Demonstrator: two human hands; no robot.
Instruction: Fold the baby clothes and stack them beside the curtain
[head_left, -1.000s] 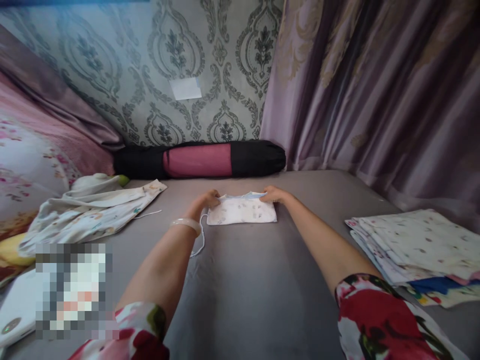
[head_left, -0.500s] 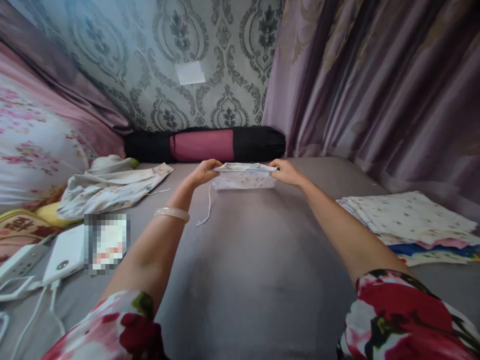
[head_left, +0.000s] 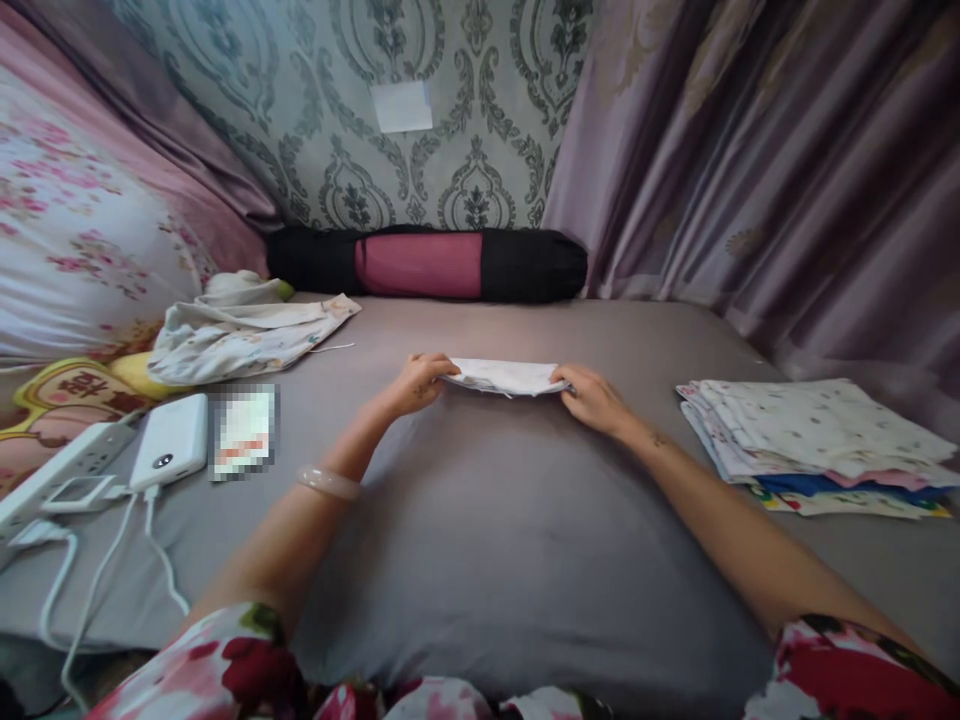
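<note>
Stretched between my two hands is a folded white cloth garment (head_left: 510, 376), its exact kind hidden by the folds. My left hand (head_left: 421, 384) grips its left end, fingers on top. At its right end my right hand (head_left: 589, 397) pinches the fabric the same way. The folded piece is held just over the grey bedsheet (head_left: 495, 520); whether it touches the sheet I cannot tell. A pale bangle (head_left: 328, 482) circles my left wrist.
To the right lies a stack of folded clothes (head_left: 832, 430). A crumpled patterned garment (head_left: 247, 335) rests back left. Left are a white power bank (head_left: 171, 440), a power strip (head_left: 75, 465) with cables and a blurred packet (head_left: 244, 432). A black-and-pink bolster (head_left: 420, 264) lines the wall.
Both hands have come down and nearer with the cloth. Its hanging lower part and cord no longer show, and it now looks like a narrow folded strip. The view has tilted down.
</note>
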